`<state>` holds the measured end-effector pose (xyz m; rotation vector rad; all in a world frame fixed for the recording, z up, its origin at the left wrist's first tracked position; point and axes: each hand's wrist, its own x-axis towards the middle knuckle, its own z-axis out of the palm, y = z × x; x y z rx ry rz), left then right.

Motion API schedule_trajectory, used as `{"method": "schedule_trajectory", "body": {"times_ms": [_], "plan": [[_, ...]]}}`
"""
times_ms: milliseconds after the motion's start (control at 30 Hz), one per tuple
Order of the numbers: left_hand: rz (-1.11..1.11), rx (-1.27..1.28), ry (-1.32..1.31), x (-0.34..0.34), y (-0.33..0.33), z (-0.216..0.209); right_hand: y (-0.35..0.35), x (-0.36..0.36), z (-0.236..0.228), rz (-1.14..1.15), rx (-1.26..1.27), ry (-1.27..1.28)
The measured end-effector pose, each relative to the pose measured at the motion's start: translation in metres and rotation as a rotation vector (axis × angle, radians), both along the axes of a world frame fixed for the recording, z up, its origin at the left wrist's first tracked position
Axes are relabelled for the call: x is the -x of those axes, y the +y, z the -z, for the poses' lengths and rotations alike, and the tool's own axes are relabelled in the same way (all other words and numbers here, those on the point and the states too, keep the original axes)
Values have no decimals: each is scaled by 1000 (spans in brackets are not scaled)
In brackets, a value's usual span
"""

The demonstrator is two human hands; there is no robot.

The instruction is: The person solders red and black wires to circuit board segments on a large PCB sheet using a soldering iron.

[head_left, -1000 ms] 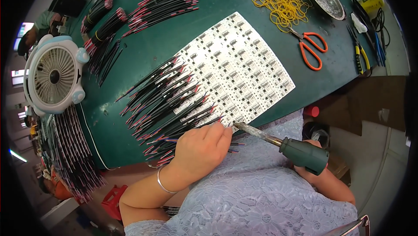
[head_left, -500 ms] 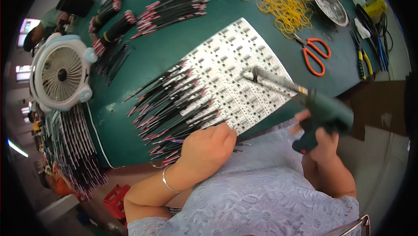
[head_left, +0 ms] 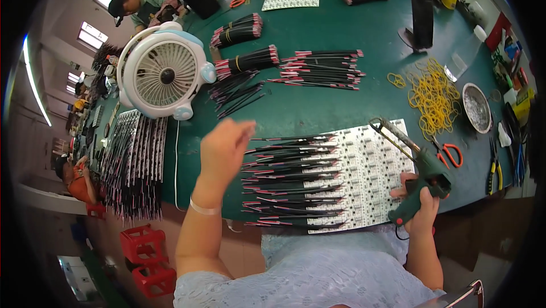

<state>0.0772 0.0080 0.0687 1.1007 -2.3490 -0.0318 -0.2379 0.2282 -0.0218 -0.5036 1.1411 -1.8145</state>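
My right hand [head_left: 422, 208] grips a green soldering gun [head_left: 427, 178] with a long metal front end. Its tip reaches over the upper right of a white circuit board panel [head_left: 369, 180], covered in rows of small dark components. Many black wires with red and white ends [head_left: 290, 180] lie side by side across the panel's left part and stick out past its edge. My left hand [head_left: 223, 152] is raised at the left of these wires, fingers bent and slightly apart, with nothing visible in it. A pile of loose wires [head_left: 236, 89] lies beyond it.
A white fan [head_left: 165, 75] stands at the left beside wired panels [head_left: 133, 166]. Wire bundles [head_left: 247, 61] lie farther back. Yellow rubber bands [head_left: 435, 98], a metal bowl [head_left: 476, 108], orange-handled scissors [head_left: 449, 153] and pliers [head_left: 493, 171] are at the right. A co-worker [head_left: 145, 7] sits across the table.
My left hand has left the near end of the wires and moved up and left. The soldering gun remains in my right hand. The view has shifted, showing more of the table's far side.
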Motion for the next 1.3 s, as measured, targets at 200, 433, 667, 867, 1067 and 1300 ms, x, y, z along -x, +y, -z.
{"method": "schedule_trajectory", "body": {"times_ms": [200, 433, 667, 867, 1067, 1300], "plan": [[-63, -22, -26, -30, -128, 65, -7, 0, -6, -10, -36, 45], [-297, 68, -72, -35, -182, 87, -6, 3, -5, -10, -36, 42], [-391, 98, -63, -25, -183, 86, -13, 5, -6, -13, -18, 37], [-335, 202, -118, -34, -169, 95, -16, 5, -6, -45, 7, 47], [-306, 68, -110, -27, -165, 75, -14, 6, -8, -19, -18, 48], [-144, 13, -406, -10, -231, 51, -17, 5, -8, -33, -16, 34]]}}
